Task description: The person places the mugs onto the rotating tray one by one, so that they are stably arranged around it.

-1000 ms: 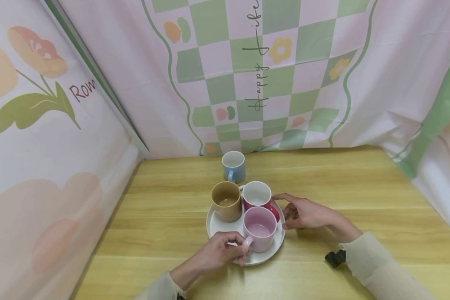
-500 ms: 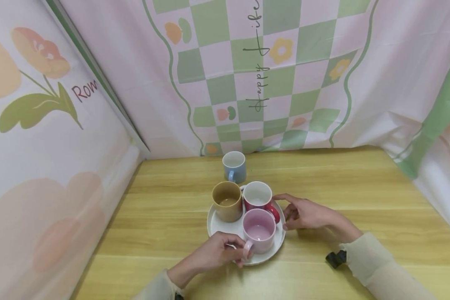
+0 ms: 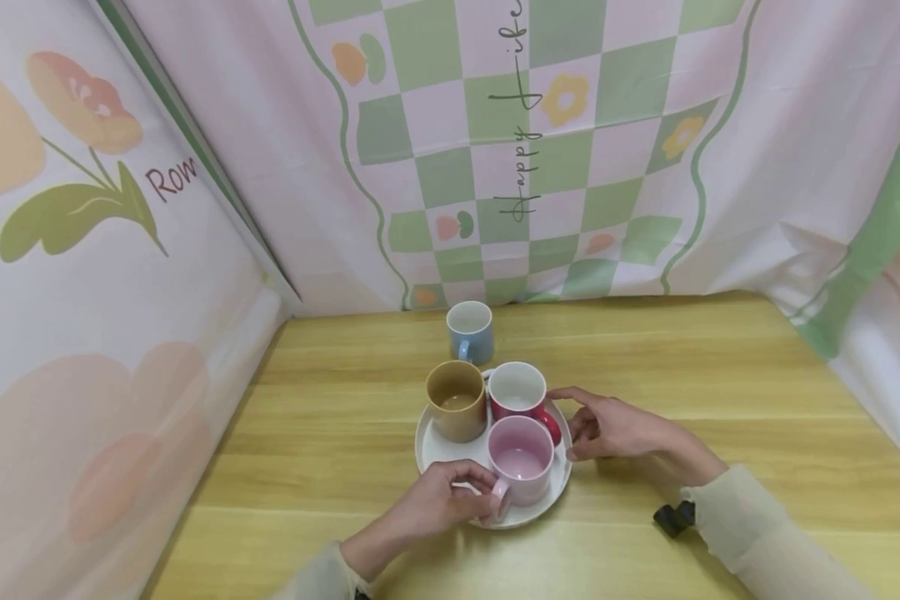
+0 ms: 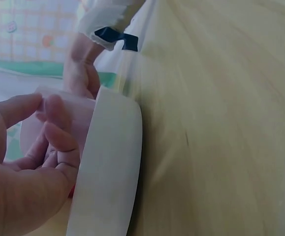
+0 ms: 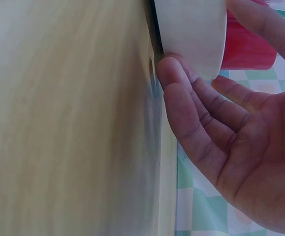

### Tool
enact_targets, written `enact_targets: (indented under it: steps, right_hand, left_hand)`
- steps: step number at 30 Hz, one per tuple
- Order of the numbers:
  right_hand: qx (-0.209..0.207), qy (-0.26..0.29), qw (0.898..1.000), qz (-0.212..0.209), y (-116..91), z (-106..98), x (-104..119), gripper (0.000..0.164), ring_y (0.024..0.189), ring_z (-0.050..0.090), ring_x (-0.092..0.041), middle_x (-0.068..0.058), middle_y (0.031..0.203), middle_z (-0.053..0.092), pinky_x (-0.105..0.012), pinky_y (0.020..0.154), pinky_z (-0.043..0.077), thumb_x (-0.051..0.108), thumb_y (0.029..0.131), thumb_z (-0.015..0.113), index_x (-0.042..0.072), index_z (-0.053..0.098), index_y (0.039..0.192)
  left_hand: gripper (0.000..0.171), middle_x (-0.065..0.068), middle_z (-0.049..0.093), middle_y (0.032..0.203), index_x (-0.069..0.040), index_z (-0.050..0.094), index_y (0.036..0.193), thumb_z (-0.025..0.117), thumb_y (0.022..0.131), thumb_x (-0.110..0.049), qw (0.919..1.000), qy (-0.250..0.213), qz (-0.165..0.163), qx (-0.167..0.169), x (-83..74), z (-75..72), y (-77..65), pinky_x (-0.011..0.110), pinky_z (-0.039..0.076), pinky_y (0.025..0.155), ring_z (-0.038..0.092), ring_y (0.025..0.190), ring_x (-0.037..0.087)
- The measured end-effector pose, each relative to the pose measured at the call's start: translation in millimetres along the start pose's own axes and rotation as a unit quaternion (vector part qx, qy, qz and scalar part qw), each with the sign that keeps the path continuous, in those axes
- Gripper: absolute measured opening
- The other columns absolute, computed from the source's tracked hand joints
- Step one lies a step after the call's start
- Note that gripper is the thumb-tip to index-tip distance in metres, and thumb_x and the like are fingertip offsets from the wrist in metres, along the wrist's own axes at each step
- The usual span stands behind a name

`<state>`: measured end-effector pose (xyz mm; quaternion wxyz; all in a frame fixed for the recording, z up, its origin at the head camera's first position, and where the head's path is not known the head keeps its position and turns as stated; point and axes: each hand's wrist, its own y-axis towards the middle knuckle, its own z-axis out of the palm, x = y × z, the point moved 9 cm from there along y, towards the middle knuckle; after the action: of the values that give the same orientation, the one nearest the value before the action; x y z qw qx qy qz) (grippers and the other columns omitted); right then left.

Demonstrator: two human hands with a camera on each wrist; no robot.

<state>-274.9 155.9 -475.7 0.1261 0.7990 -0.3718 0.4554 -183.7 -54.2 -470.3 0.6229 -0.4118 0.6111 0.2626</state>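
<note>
A pink mug (image 3: 523, 471) stands on the near right part of a round white raised-rim plate (image 3: 453, 454). My left hand (image 3: 446, 500) pinches its handle between thumb and fingers. Behind it on the plate are a tan mug (image 3: 461, 421) and a red mug (image 3: 516, 387) with a white inside. My right hand (image 3: 618, 429) is at the plate's right side, beside the red mug's handle. In the right wrist view its loosely bent fingers (image 5: 186, 115) lie against the plate's side wall (image 5: 194, 39). The left wrist view shows the plate's outer wall (image 4: 110, 147) by the left hand.
A light blue mug (image 3: 471, 343) stands on the wooden table (image 3: 307, 417) just behind the plate, its handle towards me. Patterned cloth (image 3: 495, 167) hangs along the table's back edge. More cloth (image 3: 120, 292) closes off the left side.
The pink mug shifts very slightly on the plate while the left hand keeps hold of its handle. My right hand stays at the plate's rim. The whole head view drifts a little.
</note>
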Motion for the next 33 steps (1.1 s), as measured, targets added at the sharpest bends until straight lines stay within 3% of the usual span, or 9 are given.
enact_targets:
  steps: [11,21,29,33]
  right_hand:
    - [-0.001,-0.004,1.0,-0.005,0.6,-0.2,2.4,0.087,0.08,0.069,-0.016,-0.007,0.094,0.072,-0.026,0.068,0.059,0.023,0.083,0.081,0.01,0.029,0.152]
    - [0.001,-0.006,1.0,-0.005,1.2,0.3,1.7,0.088,0.08,0.069,-0.016,-0.006,0.094,0.072,-0.026,0.068,0.059,0.022,0.083,0.081,0.011,0.029,0.152]
    - [-0.001,-0.003,1.0,-0.001,0.0,-0.2,-0.7,0.088,0.082,0.069,-0.016,-0.006,0.095,0.072,-0.026,0.07,0.059,0.023,0.082,0.081,0.013,0.029,0.153]
    - [0.0,-0.001,1.0,-0.001,-0.5,-0.2,-1.6,0.089,0.082,0.069,-0.016,-0.006,0.096,0.072,-0.026,0.07,0.059,0.023,0.082,0.081,0.013,0.029,0.153]
  left_hand:
    - [0.018,0.002,0.068,0.093,-0.001,0.069,0.106,0.072,0.09,-0.01,0.9995,-0.016,-0.007,-0.028,2.3,5.0,4.2,0.022,0.057,0.066,0.069,0.072,0.01]
    - [0.021,0.003,0.07,0.095,-0.002,0.069,0.109,0.071,0.091,-0.011,0.9998,-0.004,-0.003,-0.019,-0.9,1.6,0.9,0.024,0.059,0.068,0.07,0.075,0.009]
    - [0.027,0.024,0.07,0.101,0.001,0.067,0.114,0.067,0.095,-0.017,0.9993,0.009,-0.011,-0.035,-3.7,-13.8,-2.2,0.022,0.057,0.067,0.07,0.076,0.01]
    - [0.03,0.026,0.07,0.1,0.002,0.066,0.115,0.067,0.096,-0.021,0.9982,0.028,-0.012,-0.051,-6.6,-23.6,-3.1,0.023,0.057,0.065,0.07,0.079,0.014]
